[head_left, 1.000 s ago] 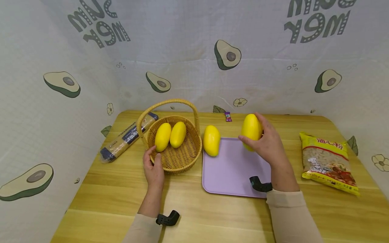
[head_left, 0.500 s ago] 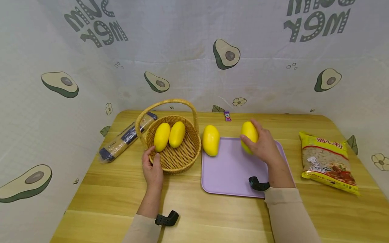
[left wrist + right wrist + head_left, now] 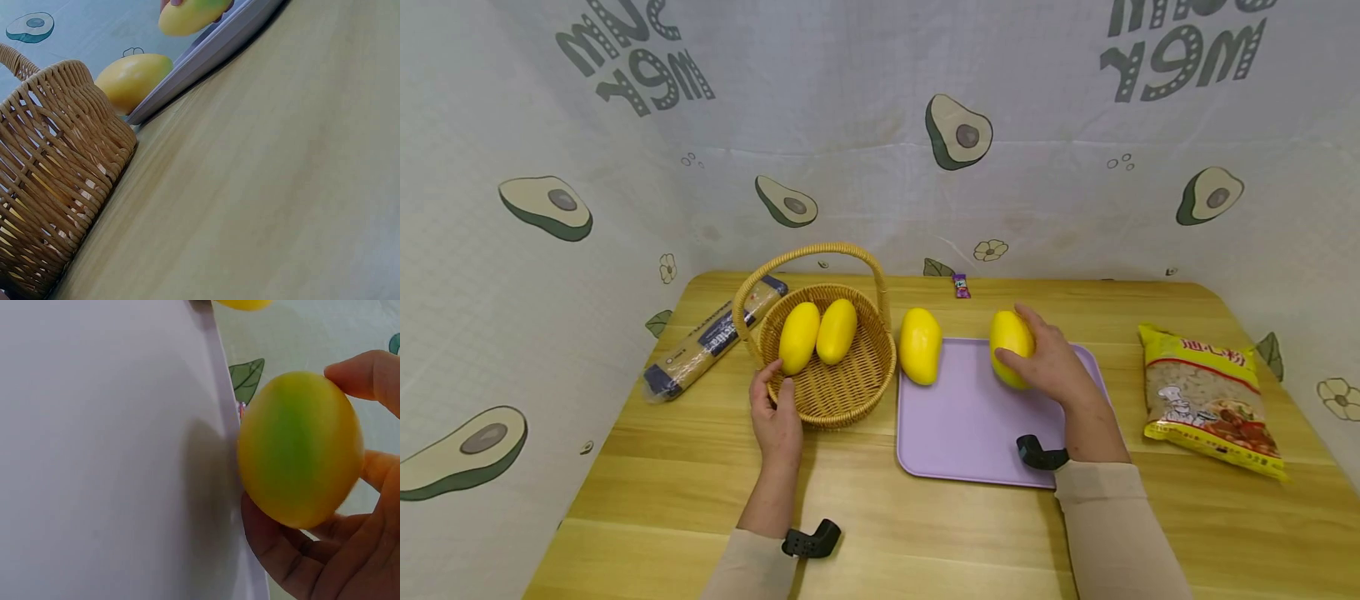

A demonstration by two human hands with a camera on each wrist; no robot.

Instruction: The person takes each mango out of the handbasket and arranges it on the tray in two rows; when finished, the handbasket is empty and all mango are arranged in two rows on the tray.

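- What changed: my right hand (image 3: 1052, 362) has lowered the held mango (image 3: 1007, 333) over the past second, bringing it closer to the tray (image 3: 962, 433). With 12 pointing away from me, it is now over the tray's 12 o'clock edge.
- Grip on that side: thumb and fingers pinch the mango, coming in from its 3 o'clock. My right wrist view shows its green end between the fingertips, with a shadow beside it on the tray.
- I can't tell whether the mango touches the tray; I'd judge it just above. To me that means the lowering is well along and the release not yet made.
- My left hand (image 3: 778, 425) has stayed at the basket's (image 3: 853, 396) 7 o'clock, thumb and a finger over the rim. Whether it pinches or only steadies, I can't tell.
- Unmoved: the first mango (image 3: 800, 337) at 10 o'clock inside the basket, the second mango (image 3: 837, 332) at 12, and the third mango (image 3: 921, 346) at the tray's 10 o'clock corner.
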